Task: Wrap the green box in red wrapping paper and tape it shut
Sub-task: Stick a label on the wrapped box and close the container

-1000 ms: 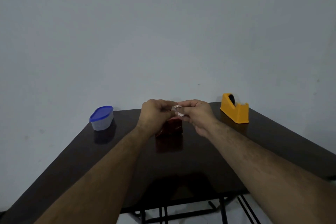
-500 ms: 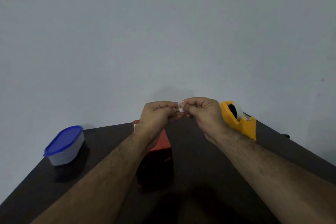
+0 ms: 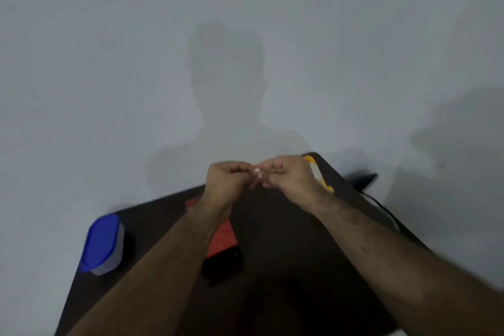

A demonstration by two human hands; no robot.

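The box wrapped in red paper lies on the dark table, partly hidden under my left forearm. Above and beyond it, my left hand and my right hand meet with fingers curled, pinching a small pale piece of tape between their fingertips. The orange tape dispenser stands at the table's far right, mostly hidden behind my right hand. No green shows on the box.
A clear container with a blue lid stands near the table's left edge. A dark cable runs off the table's right edge. A plain grey wall rises right behind the table.
The view has tilted and drawn closer over the table. Both hands stay together pinching the small tape piece, held above the wrapped box instead of right at it.
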